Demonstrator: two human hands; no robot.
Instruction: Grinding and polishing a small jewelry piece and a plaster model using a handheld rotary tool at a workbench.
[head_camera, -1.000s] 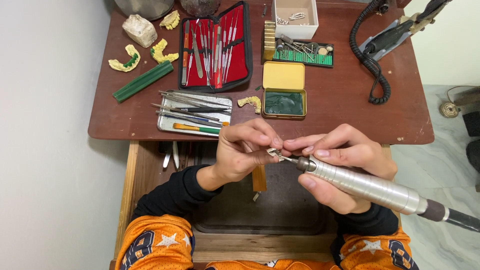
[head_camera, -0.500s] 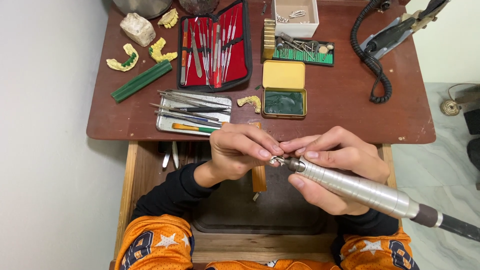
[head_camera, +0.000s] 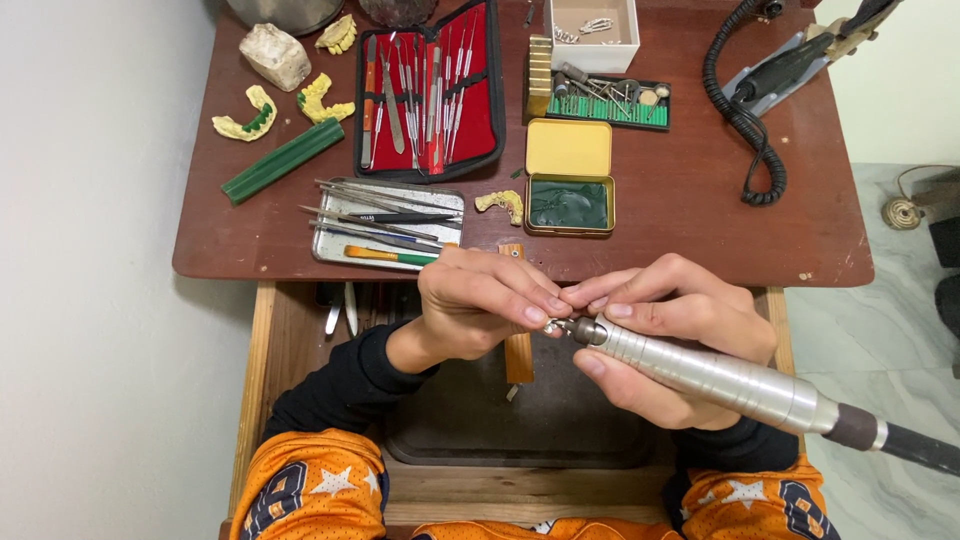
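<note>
Right hand (head_camera: 670, 335) is gripping silver rotary tool (head_camera: 720, 380) tight; left hand (head_camera: 480, 305) is pinching small metal piece (head_camera: 553, 324) w/ fingertips at tool tip.

My silver rotary handpiece (head_camera: 715, 378) lies slanted in my right hand (head_camera: 665, 335), tip pointing left at a tiny metal piece (head_camera: 553, 324) pinched in my left hand (head_camera: 480, 305).

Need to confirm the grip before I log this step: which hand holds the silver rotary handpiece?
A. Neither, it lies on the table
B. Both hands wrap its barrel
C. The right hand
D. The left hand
C: the right hand wraps the barrel of the silver handpiece, while the left hand only pinches a small metal piece at its tip.
</note>
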